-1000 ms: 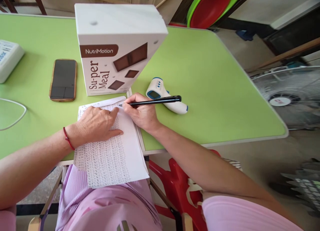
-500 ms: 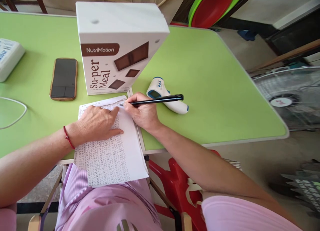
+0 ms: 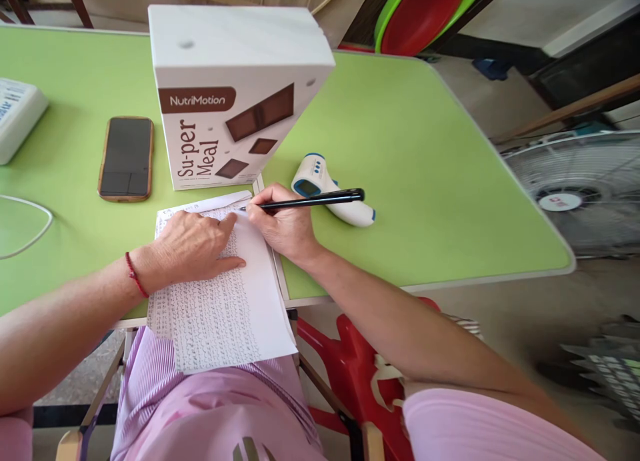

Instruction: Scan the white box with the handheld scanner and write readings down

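Note:
A white sheet of paper [image 3: 225,314] covered in small handwriting lies at the near edge of the green table [image 3: 425,181] and hangs over my lap. My left hand [image 3: 193,248] rests flat on it, fingers spread, pinning it down. My right hand [image 3: 283,224] grips a black pen [image 3: 313,200], its tip touching the paper's upper part, close to my left index finger. A red cord circles my left wrist.
A white NutriMotion box [image 3: 225,94] stands upright just behind the paper. A dark phone [image 3: 126,158] lies to its left, and a white device [image 3: 17,114] sits at the far left edge. A white-and-blue thermometer gun [image 3: 333,198] lies behind the pen. A floor fan [image 3: 575,194] stands right of the table.

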Action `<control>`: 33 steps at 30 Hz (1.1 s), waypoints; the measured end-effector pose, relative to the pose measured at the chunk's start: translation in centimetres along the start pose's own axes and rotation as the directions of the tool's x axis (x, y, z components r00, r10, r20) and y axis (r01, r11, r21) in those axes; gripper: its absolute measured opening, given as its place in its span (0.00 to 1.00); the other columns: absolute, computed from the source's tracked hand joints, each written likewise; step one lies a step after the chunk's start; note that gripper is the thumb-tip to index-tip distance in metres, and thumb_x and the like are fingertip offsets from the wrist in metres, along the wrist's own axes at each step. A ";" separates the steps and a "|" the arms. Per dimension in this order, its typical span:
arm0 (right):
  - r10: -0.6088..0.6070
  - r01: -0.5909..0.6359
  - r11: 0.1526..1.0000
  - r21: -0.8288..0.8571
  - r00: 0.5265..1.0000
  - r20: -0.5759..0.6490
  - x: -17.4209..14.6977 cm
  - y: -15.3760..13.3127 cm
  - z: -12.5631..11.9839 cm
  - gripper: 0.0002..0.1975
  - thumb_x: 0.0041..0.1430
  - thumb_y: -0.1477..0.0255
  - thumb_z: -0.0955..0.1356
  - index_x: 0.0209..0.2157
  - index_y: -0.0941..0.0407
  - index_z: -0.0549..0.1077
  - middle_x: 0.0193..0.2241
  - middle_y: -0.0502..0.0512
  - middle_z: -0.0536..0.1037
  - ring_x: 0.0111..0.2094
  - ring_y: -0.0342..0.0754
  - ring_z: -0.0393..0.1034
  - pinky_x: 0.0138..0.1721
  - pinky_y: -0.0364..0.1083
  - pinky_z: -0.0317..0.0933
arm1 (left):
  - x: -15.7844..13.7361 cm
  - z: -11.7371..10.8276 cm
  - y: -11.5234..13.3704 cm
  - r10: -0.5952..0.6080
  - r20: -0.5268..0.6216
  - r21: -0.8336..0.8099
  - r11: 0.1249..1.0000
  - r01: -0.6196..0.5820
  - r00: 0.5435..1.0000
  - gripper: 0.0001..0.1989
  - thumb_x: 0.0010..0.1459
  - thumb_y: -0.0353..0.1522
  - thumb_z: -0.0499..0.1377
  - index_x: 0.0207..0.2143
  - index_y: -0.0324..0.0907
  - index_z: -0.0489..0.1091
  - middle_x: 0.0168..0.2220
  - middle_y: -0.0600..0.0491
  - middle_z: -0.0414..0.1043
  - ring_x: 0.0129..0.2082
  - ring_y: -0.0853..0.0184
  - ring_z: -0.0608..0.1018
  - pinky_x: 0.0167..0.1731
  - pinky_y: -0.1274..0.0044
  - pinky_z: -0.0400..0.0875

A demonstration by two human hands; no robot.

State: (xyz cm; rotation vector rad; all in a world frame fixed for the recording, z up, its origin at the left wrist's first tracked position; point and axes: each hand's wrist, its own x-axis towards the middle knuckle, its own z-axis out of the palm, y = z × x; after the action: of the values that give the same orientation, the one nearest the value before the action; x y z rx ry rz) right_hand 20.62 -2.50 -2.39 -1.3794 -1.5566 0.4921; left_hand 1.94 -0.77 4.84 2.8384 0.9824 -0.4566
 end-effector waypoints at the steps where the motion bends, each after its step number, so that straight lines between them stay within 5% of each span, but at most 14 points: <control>1: 0.006 -0.006 1.000 0.003 1.000 -0.002 0.0 0.0 0.0 0.07 0.55 0.69 0.69 0.25 0.51 0.68 0.22 0.46 0.73 0.24 0.44 0.64 0.29 0.46 0.63 | 0.0 0.0 0.0 -0.001 0.000 0.002 1.000 0.001 1.000 0.31 0.68 0.52 0.55 0.59 0.36 0.65 0.38 0.40 0.81 0.38 0.47 0.83 0.29 0.70 0.63; 33: 0.039 -0.037 0.999 0.029 0.996 -0.084 0.0 0.2 0.0 0.06 0.54 0.69 0.69 0.25 0.51 0.69 0.22 0.47 0.75 0.24 0.44 0.66 0.29 0.45 0.65 | 0.0 0.0 0.0 -0.007 0.002 -0.008 1.000 0.007 1.000 0.32 0.68 0.53 0.55 0.60 0.35 0.65 0.39 0.39 0.81 0.39 0.47 0.83 0.29 0.69 0.63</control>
State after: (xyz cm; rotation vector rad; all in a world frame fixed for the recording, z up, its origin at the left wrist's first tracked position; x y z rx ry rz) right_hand 20.77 -2.49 -2.58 -1.3939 -1.4529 0.4704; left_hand 1.96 -0.78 4.79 2.8284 0.9915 -0.4549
